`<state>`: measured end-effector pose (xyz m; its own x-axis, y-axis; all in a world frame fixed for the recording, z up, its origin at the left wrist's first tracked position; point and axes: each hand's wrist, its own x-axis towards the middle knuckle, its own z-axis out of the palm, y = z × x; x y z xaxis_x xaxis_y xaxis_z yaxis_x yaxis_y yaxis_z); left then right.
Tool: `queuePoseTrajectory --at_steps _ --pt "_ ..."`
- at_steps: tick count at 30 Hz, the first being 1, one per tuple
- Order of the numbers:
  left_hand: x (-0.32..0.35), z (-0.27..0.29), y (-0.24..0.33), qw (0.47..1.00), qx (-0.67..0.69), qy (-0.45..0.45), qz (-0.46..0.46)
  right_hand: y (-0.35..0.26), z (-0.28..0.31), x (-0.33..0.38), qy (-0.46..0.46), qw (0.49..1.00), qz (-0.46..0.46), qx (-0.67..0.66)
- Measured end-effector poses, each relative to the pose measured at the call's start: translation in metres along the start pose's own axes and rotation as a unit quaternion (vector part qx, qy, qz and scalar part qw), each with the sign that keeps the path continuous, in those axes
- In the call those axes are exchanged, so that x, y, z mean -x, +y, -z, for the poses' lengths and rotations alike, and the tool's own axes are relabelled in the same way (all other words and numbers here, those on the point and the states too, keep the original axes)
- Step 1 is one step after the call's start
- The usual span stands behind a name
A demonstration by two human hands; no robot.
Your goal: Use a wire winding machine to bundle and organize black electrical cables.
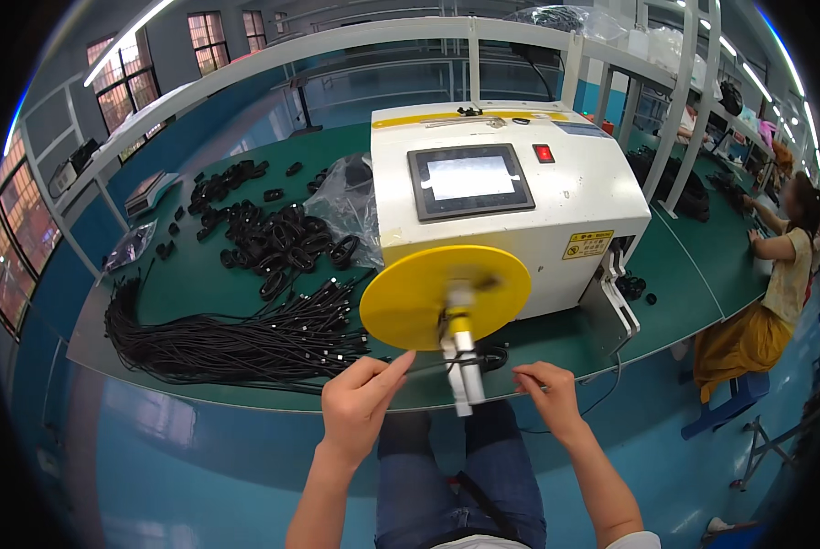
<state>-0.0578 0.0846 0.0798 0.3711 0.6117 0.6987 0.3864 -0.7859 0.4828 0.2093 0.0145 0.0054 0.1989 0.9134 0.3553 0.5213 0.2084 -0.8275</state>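
Steadily guide the cable [426, 366] around the spindle [461, 322] with left fingers [393, 370] pinching it and right fingers [540, 375] curled, grip unclear.

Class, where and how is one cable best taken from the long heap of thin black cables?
Probably just behind its small pale connector end, pinched from above and the right: there the thin black cables fan apart, while their bodies lie packed together.

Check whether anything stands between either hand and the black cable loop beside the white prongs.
From the right hand, nothing visible does: only a gap shows before the black cable loop. From the left hand, the blurred white prongs below the yellow disc stand in between, in this view.
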Motion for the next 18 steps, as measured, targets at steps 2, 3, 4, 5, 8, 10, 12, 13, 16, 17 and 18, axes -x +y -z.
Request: queuePoseTrajectory --at_steps 2,3,4,5,8,10,12,13,16,17,18 --pt "-0.003 -0.006 0.001 0.999 -0.030 0.021 -0.024 0.000 0.001 0.001 -0.003 1.000 -0.006 -0.003" --pt "-0.004 -0.007 0.002 0.999 -0.028 0.022 -0.024 0.000 0.002 0.000 -0.001 1.000 -0.005 -0.003" --pt "-0.004 -0.007 0.003 0.998 -0.041 0.029 -0.032 -0.001 0.002 0.001 0.000 1.000 -0.004 -0.004" --pt "-0.005 -0.006 0.005 0.997 -0.053 0.035 -0.041 -0.001 0.002 0.002 0.002 1.000 -0.004 -0.005" --pt "-0.007 -0.007 0.011 0.995 -0.074 0.031 -0.066 -0.001 0.001 0.004 -0.002 0.999 -0.015 -0.033" --pt "-0.011 -0.013 0.018 0.991 -0.089 0.010 -0.099 -0.009 0.001 0.003 -0.003 0.999 -0.023 -0.045" --pt "-0.019 -0.017 0.027 0.990 -0.094 -0.005 -0.107 -0.022 0.000 0.002 0.016 0.983 -0.057 -0.176" --pt "-0.024 -0.017 0.032 0.988 -0.101 -0.020 -0.114 -0.034 -0.001 0.000 0.025 0.967 -0.074 -0.241" --pt "-0.032 -0.024 0.045 0.986 -0.103 -0.041 -0.125 -0.070 -0.006 -0.006 0.031 0.957 -0.051 -0.284" --pt "-0.034 -0.028 0.049 0.986 -0.097 -0.047 -0.129 -0.076 -0.008 -0.008 0.035 0.951 -0.040 -0.305" --pt "-0.034 -0.030 0.051 0.986 -0.090 -0.052 -0.133 -0.078 -0.010 -0.011 0.036 0.951 -0.041 -0.305"
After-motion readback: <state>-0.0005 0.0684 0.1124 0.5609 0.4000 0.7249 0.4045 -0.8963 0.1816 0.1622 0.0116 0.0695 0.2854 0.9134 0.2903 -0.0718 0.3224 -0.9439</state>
